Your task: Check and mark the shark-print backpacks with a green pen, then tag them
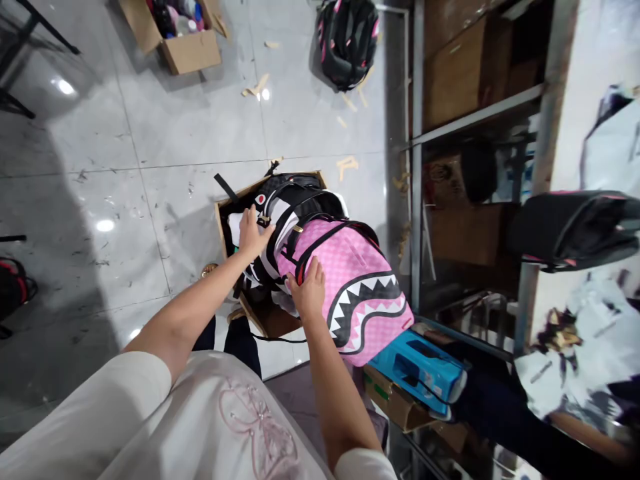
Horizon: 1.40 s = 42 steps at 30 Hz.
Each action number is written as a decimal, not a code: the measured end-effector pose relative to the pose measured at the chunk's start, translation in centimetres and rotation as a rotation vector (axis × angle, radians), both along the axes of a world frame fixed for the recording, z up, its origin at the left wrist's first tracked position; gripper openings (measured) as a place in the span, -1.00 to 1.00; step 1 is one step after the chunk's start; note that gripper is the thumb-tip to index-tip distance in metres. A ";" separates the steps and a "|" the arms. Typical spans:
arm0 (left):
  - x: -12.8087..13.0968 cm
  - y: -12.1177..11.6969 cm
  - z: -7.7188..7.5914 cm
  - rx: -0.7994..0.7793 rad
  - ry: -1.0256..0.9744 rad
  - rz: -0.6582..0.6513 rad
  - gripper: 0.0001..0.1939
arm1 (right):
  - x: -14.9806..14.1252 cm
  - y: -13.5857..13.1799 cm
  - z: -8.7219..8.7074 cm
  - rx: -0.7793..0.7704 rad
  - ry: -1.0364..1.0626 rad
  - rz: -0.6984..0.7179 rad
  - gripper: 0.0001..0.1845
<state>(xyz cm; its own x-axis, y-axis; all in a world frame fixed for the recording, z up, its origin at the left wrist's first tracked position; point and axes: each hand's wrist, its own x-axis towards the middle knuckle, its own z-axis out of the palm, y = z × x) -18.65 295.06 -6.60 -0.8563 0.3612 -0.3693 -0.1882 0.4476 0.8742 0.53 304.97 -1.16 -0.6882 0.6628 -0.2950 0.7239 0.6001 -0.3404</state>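
A cardboard box [219, 235] stands on the floor before me, holding several backpacks. My left hand [254, 235] lies on a black and white backpack [286, 220] in it, fingers stretched out and thumb apart. Leaning across the box's right side is a pink checkered backpack [340, 260] with a black and white toothed-mouth print. My right hand [309, 290] rests on its near left edge, by the dark strap, with thumb and fingers apart. The lower part of the black and white backpack is partly hidden by my hands and the pink one.
A blue package [420, 367] sits on another carton [395, 400] at the lower right. Metal shelving [417, 140] with boxes runs along the right. Farther off are a black backpack [347, 43] and an open carton of bottles [193, 52]. Tape scraps [347, 165] litter the floor.
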 end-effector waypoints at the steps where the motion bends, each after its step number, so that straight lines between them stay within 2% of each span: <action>1: -0.9 0.3 -0.3 -0.009 -0.017 0.023 -0.01 | 0.0 0.1 0.1 -0.018 -0.007 0.000 -0.08; 3: -2.9 1.5 -0.5 -0.006 -0.061 0.038 0.02 | 0.1 0.1 0.4 -0.065 -0.025 -0.009 -0.14; 5: -4.7 2.9 -0.2 0.021 -0.104 0.029 -0.04 | 0.2 -0.1 0.9 -0.092 -0.028 -0.042 -0.22; 7: -5.7 4.1 1.1 0.065 -0.126 0.012 -0.21 | 0.7 -0.3 1.5 -0.111 -0.004 -0.099 -0.30; 10: -5.2 4.6 4.0 0.142 -0.134 -0.021 -0.47 | 2.5 -0.5 2.3 -0.153 0.116 -0.178 -0.36; 12: -3.9 4.3 5.5 0.186 -0.161 -0.080 -0.42 | 4.3 -0.1 2.8 -0.147 0.250 -0.202 -0.41; 14: -2.1 3.9 6.8 0.230 -0.193 -0.173 -0.34 | 6.6 0.5 3.8 -0.074 0.387 -0.203 -0.48; 17: 1.2 3.6 9.2 0.262 -0.196 -0.280 -0.29 | 10.1 0.8 6.9 0.059 0.524 -0.169 -0.52; 20: 4.9 3.3 11.7 0.274 -0.185 -0.362 -0.31 | 12.5 -0.1 10.3 0.121 0.607 -0.103 -0.50; 23: 8.1 2.0 13.5 0.295 -0.217 -0.443 -0.19 | 14.1 -2.0 12.1 0.127 0.677 0.001 -0.41; 26: 11.0 -0.5 15.1 0.300 -0.209 -0.483 -0.09 | 16.2 -4.3 12.3 0.010 0.672 0.102 -0.34; 29: 13.9 -3.3 17.0 0.235 -0.153 -0.506 -0.09 | 19.0 -6.6 12.0 -0.118 0.624 0.141 -0.40; 33: 17.2 -5.6 19.0 0.027 -0.002 -0.370 -0.31 | 21.9 -8.6 11.8 -0.223 0.598 0.197 -0.49; 35: 18.3 -6.1 19.4 -0.014 0.075 -0.330 -0.36 | 22.9 -9.1 11.6 -0.241 0.611 0.223 -0.56; 36: 18.8 -6.3 19.6 -0.024 0.093 -0.343 -0.30 | 23.2 -9.3 11.4 -0.238 0.615 0.230 -0.60; 37: 19.4 -6.3 19.9 -0.039 0.108 -0.371 -0.16 | 23.5 -9.4 11.3 -0.229 0.613 0.242 -0.64; 39: 20.4 -6.1 20.6 -0.099 0.159 -0.447 0.30 | 24.0 -9.3 11.2 -0.201 0.584 0.292 -0.68; 40: 20.9 -5.9 21.0 -0.146 0.205 -0.465 0.46 | 24.2 -9.2 11.3 -0.191 0.559 0.321 -0.66; 41: 21.3 -5.6 21.5 -0.198 0.261 -0.466 0.51 | 24.4 -9.0 11.5 -0.188 0.535 0.348 -0.62; 42: 21.6 -5.3 22.1 -0.248 0.324 -0.455 0.48 | 24.4 -8.8 11.8 -0.188 0.518 0.372 -0.55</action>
<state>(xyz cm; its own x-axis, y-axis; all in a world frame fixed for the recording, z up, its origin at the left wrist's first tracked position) 2.92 289.76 15.54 -0.7193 0.6534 -0.2359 0.3277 0.6186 0.7141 24.95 296.19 10.64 -0.9452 0.3231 0.0479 0.1946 0.6747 -0.7119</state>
